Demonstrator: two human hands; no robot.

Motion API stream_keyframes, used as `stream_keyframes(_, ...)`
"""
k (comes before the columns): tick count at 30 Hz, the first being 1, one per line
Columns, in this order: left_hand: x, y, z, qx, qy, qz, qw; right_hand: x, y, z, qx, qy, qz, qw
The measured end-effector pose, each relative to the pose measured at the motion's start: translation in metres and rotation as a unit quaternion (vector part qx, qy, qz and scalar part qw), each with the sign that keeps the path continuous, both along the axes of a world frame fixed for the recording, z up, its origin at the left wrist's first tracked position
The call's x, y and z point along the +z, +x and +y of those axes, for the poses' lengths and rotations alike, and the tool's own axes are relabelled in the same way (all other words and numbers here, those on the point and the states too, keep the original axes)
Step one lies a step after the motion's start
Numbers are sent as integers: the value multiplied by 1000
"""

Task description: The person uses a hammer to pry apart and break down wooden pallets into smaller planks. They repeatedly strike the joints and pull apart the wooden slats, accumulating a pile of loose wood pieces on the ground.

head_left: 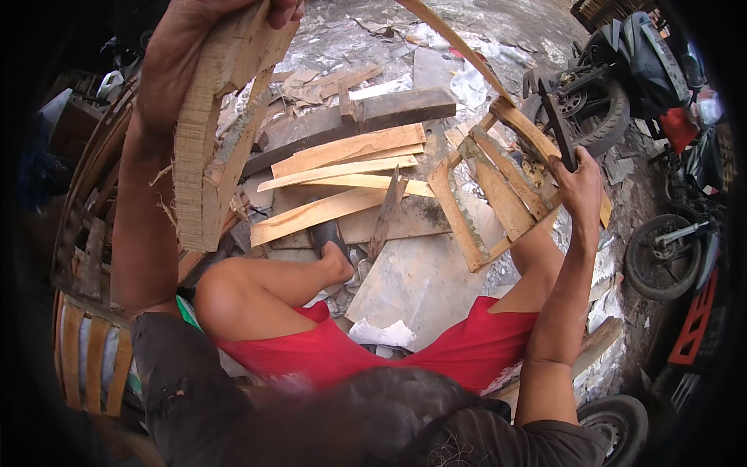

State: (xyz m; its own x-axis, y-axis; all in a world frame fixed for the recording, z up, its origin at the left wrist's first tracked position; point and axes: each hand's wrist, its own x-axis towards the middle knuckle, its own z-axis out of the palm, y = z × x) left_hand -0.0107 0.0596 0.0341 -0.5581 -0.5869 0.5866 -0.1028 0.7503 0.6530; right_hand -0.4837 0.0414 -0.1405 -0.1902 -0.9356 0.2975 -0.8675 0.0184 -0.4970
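Observation:
Raised at the top left, my left hand (233,11) grips a rough wooden workpiece (198,152) with sawn faces and a ragged inner edge, close to the camera. On the right, my right hand (578,184) is closed on a dark, flat, blade-like tool (557,125) that points up and away. The fingers of that hand lie at the curved edge of a slatted wooden frame (502,192); whether they also grip the frame, I cannot tell. A long thin wooden strip (461,46) runs up from the frame's top. The frame stands tilted by my right knee.
Pale wooden boards (350,146) and a dark beam (402,108) lie between my feet and the littered ground beyond. A flat grey sheet (414,286) is before me. Motorcycles (648,64) stand at the right. Stacked wooden frames (93,356) line the left, and a wheel (615,429) lies lower right.

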Motion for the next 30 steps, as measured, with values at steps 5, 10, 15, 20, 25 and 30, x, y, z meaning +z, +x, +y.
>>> stream_keyframes(5, -24, -5, -8, 30, 38, 19, 999, -32, 36, 38, 5, 43, -31, 999)
stream_keyframes(10, -47, -41, -6, 28, 118, 100, 988, -73, 95, 77, 48, 156, -287, 944)
stream_keyframes(15, -45, -77, -16, -8, 182, 162, 970, -203, 162, 103, 56, 134, -254, 956)
stream_keyframes(20, -39, -51, -36, -80, 86, 69, 991, -248, 179, 136, 74, 425, -355, 830)
stream_keyframes(25, -33, -81, -26, 12, 22, 50, 998, -233, 167, 125, 67, 267, -330, 903)
stream_keyframes(30, 9, -131, 2, 243, 126, 16, 962, -216, 175, 110, 27, 204, -339, 918)
